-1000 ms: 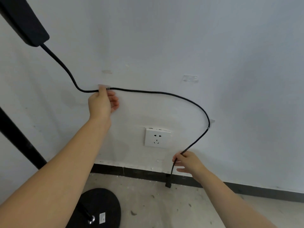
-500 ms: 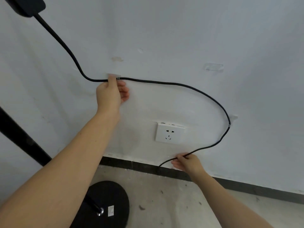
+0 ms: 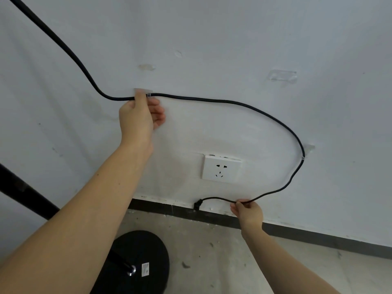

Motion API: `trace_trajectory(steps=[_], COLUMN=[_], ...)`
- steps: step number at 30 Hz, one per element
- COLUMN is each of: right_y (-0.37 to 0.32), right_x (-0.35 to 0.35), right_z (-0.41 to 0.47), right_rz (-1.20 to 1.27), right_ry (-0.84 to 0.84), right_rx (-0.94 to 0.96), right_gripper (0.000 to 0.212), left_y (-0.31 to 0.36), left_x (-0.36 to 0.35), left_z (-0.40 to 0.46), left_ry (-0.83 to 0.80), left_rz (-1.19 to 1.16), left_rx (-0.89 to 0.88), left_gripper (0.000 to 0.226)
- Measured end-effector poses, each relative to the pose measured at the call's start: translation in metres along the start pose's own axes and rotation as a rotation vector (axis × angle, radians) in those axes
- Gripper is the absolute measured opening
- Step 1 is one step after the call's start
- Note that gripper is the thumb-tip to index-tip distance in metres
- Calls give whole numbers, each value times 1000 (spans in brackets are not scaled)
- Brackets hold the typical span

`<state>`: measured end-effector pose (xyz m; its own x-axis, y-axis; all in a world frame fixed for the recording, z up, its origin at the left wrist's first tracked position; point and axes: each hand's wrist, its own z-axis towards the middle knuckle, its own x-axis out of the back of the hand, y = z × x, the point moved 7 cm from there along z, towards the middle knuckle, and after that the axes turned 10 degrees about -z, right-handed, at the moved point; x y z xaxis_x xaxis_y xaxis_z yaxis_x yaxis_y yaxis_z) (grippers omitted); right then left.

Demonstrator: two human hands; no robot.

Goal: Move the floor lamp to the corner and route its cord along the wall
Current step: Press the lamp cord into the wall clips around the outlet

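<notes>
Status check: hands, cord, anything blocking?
Left hand pressing thin black cord at clear wall clip. Right hand pinching cord near plug. White socket unobstructed.

Small white sticker [image 3: 145,269] on lamp base [image 3: 152,247], print unreadable.

Left hand [image 3: 137,118] raised, fingertips pinched, right hand [image 3: 248,213] lower, fingers closed, both arms outstretched
</notes>
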<state>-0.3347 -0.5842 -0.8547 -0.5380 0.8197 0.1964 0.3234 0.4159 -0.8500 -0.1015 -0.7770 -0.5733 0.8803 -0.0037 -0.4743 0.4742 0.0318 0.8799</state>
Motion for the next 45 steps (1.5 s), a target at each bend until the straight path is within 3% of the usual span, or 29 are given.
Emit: trace_trajectory(steps=[7,13,21,30,34,39,43,45], right_y=[-5,2,5,-16,-27,-17,-4,0], right_x=[2,3,4,11,18,17,21,19], right_z=[6,12,13,7,9,-2,-8,-8], right_rz=[-380,-287,-44,-84,-275,-528,-584,-472], right_ry=[68,19,-127,-218,-181,-298,-331,-361], right_rx=[88,9,-148,-85,7,13,-22,-29], right_gripper=[15,7,13,17,9,3,18,27], left_y=[2,2,3,4,7,9,7,6], left_x=[0,1,0,2,0,0,0,1], left_z=[0,-1,0,-5,-6,-6,-4,-4], left_ry=[4,4,16,-4,-8,-15,-14,-16], left_rz=[14,23,15,24,51,99,109,108], left_rx=[-12,-15,-6,16,29,26,32,40], left_gripper=[37,38,32,37,37,37,37,36])
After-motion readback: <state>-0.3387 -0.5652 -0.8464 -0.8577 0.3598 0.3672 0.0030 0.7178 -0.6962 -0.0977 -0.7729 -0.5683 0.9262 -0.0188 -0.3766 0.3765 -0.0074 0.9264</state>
